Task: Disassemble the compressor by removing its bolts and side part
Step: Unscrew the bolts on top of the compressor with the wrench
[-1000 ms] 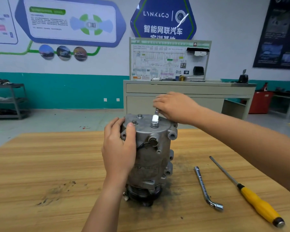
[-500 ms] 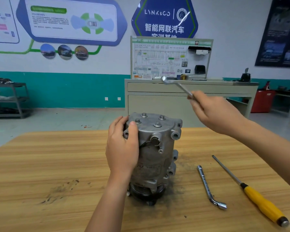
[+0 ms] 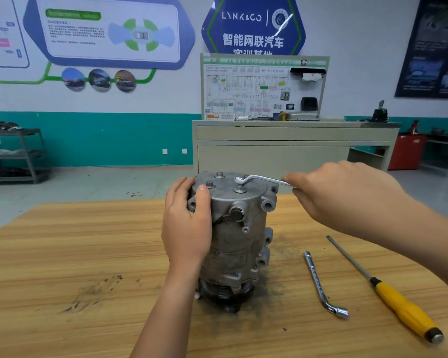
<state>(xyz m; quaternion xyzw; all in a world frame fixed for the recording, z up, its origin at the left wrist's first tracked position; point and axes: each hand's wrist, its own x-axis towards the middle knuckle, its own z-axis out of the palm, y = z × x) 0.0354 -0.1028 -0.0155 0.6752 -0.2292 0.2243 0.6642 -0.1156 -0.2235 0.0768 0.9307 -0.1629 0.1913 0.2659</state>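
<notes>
Compressor (image 3: 233, 233): stands on end at the middle of the wooden table (image 3: 62, 254), pulley end down, bolted end cap up.
Change: half a second ago the L-shaped wrench (image 3: 264, 179) was raised clear above the cap with its bent head pointing up and far. Now it is lowered and lies almost level across the top face. The compressor and the left hand have not moved.
Finish: dull grey cast metal, stained. Mounting lugs run down the right side, and a round port and a thin dark wire sit on the near face. A worn label is low on the body, and dark grime is on the table around the base.
Bolts (image 3: 209, 184): three show on the cap, all seated.
Wrench head: just above the near-right bolt. I cannot tell whether it touches it.
Left hand (image 3: 186, 228): wrapped round the compressor's upper left side, thumb on the cap's near edge.
Right hand (image 3: 347, 195): right of the cap, fingers curled round the wrench's long end.
Second L-shaped wrench (image 3: 318, 282): lying on the table, right of the compressor.
Screwdriver (image 3: 388, 295): yellow handle, lying just right of that wrench, tip pointing far.
Cabinet (image 3: 282, 151): beige, beyond the table, carrying a wiring display board (image 3: 264, 86).
</notes>
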